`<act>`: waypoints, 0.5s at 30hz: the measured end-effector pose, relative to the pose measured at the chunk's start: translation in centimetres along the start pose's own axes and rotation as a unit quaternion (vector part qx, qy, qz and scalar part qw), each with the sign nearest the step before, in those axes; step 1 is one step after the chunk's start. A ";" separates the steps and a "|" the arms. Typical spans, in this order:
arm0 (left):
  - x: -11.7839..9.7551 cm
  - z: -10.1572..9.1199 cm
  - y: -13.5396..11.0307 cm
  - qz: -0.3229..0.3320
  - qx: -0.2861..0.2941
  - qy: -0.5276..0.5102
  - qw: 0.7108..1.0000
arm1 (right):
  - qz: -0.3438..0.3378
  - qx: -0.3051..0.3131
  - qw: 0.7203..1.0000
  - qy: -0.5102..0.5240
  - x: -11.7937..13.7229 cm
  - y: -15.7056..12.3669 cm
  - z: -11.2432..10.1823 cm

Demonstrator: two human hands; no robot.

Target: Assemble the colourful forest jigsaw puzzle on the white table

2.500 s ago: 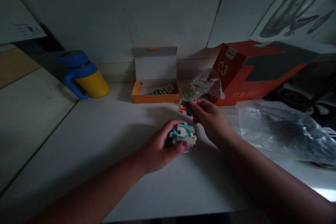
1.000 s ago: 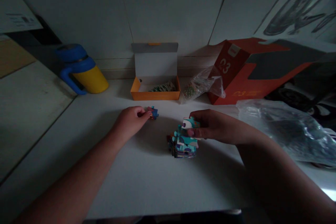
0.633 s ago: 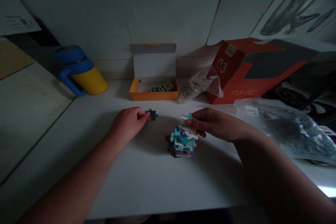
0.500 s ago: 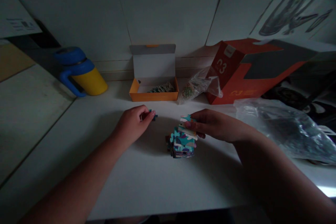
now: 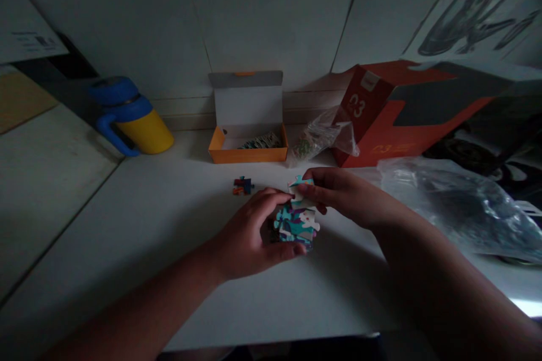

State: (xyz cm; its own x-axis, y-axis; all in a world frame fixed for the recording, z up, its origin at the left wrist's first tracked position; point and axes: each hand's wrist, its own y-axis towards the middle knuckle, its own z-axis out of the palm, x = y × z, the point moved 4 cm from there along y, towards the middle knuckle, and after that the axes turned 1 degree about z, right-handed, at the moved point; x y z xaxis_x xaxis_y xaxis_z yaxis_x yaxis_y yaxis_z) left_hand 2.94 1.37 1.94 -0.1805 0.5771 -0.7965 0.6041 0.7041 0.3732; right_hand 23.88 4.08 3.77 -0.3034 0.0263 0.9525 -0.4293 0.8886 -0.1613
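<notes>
A stack of teal, white and purple puzzle pieces (image 5: 297, 226) rests on the white table (image 5: 178, 237). My left hand (image 5: 249, 234) curls around the stack's left side, thumb and fingers touching it. My right hand (image 5: 339, 194) pinches a single teal and white puzzle piece (image 5: 298, 183) just above the stack's far edge. A small blue and orange puzzle piece (image 5: 243, 185) lies alone on the table, left of both hands.
An open orange box (image 5: 248, 144) holding dark patterned pieces stands at the back. A small clear bag (image 5: 322, 135) leans beside a large red carton (image 5: 406, 113). A yellow mug with a blue lid (image 5: 131, 118) sits back left. A big crumpled plastic bag (image 5: 457, 208) lies right.
My left hand let go of the small blue and orange piece and moved right to grip the stack. My right hand lifted one piece off the top of the stack.
</notes>
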 end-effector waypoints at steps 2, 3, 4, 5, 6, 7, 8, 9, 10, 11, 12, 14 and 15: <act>0.0 0.1 0.0 -0.004 0.002 -0.014 1.000 | 0.004 -0.006 1.000 0.022 -0.1 0.0 -0.1; 0.1 0.1 0.0 -0.007 0.003 -0.025 1.000 | 0.006 -0.011 0.999 0.032 -0.2 0.0 -0.2; 0.3 0.1 0.1 -0.011 0.005 -0.038 0.999 | 0.007 -0.017 0.999 0.042 -0.3 0.0 -0.2; 0.4 0.1 0.1 -0.013 0.007 -0.049 0.999 | 0.007 -0.023 0.998 0.052 -0.5 0.1 -0.3; 0.5 0.1 0.1 -0.012 0.008 -0.057 0.998 | 0.006 -0.030 0.998 0.059 -0.6 0.1 -0.3; 0.5 0.1 0.2 -0.007 0.008 -0.062 0.998 | 0.004 -0.038 0.997 0.066 -0.8 0.2 -0.4; 0.5 0.1 0.2 -0.001 0.009 -0.063 0.998 | 0.003 -0.046 0.996 0.072 -1.0 0.3 -0.4; 0.5 0.1 0.3 0.005 0.011 -0.063 0.998 | 0.001 -0.054 0.996 0.077 -1.1 0.4 -0.4; 0.4 0.1 0.3 0.010 0.011 -0.063 0.998 | 0.002 -0.060 0.995 0.080 -1.3 0.5 -0.4; 0.3 0.2 0.4 0.013 0.011 -0.063 0.998 | 0.003 -0.066 0.994 0.083 -1.5 0.6 -0.4; 0.2 0.2 0.4 0.014 0.011 -0.063 0.998 | 0.003 -0.072 0.994 0.087 -1.6 0.7 -0.5; 0.1 0.1 0.4 0.017 0.002 -0.060 0.998 | 0.004 -0.079 0.993 0.088 -1.9 0.9 -0.4; 0.0 0.1 0.5 0.019 -0.003 -0.057 0.998 | 0.005 -0.083 0.993 0.085 -2.1 1.0 -0.4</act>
State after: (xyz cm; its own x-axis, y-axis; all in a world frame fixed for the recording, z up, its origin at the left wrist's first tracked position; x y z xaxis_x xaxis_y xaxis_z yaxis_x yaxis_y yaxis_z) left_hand 3.26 1.69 2.04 -0.0675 0.5533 -0.8302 0.6047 0.6845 0.4071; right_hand 24.49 5.07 1.74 -0.1528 0.1010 0.9831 -0.2771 0.9505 -0.1407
